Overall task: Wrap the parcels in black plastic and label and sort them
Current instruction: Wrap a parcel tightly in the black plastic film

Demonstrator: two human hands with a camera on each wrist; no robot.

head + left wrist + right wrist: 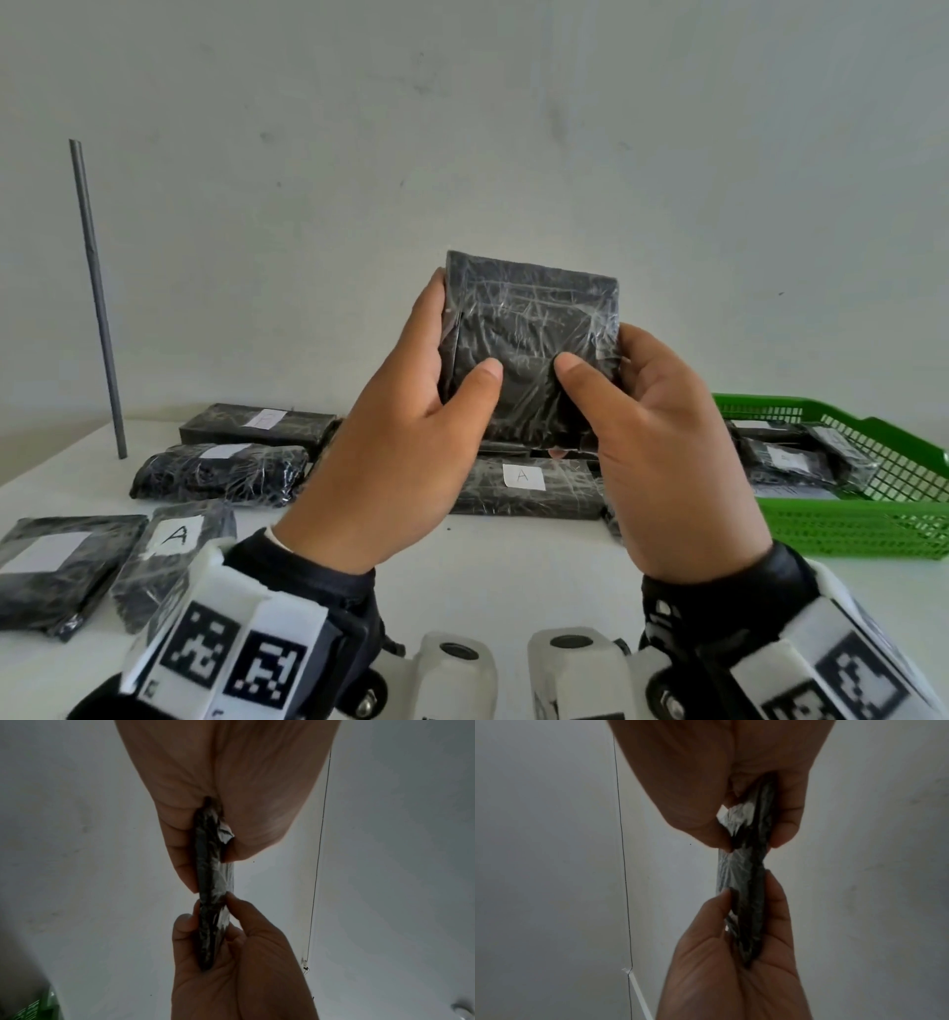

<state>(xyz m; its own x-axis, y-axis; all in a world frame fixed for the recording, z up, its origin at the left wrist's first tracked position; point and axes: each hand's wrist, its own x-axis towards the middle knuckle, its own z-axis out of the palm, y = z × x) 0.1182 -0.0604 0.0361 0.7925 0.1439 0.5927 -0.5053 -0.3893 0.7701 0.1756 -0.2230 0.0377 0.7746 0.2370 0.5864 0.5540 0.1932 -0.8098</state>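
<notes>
Both hands (390, 452) pinch the parcel's (529, 334) side edges.

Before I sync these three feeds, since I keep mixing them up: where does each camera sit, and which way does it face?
Head: worn on the head, looking forward and down at the held parcel, the white table and the green basket; both hands and wrist mounts show.
Left wrist: on the left wrist, looking along the left hand at the parcel's thin edge; the right hand shows opposite.
Right wrist: mirrored, with the right hand nearest.
Shared: all three show that parcel in a two-handed grip.
</notes>
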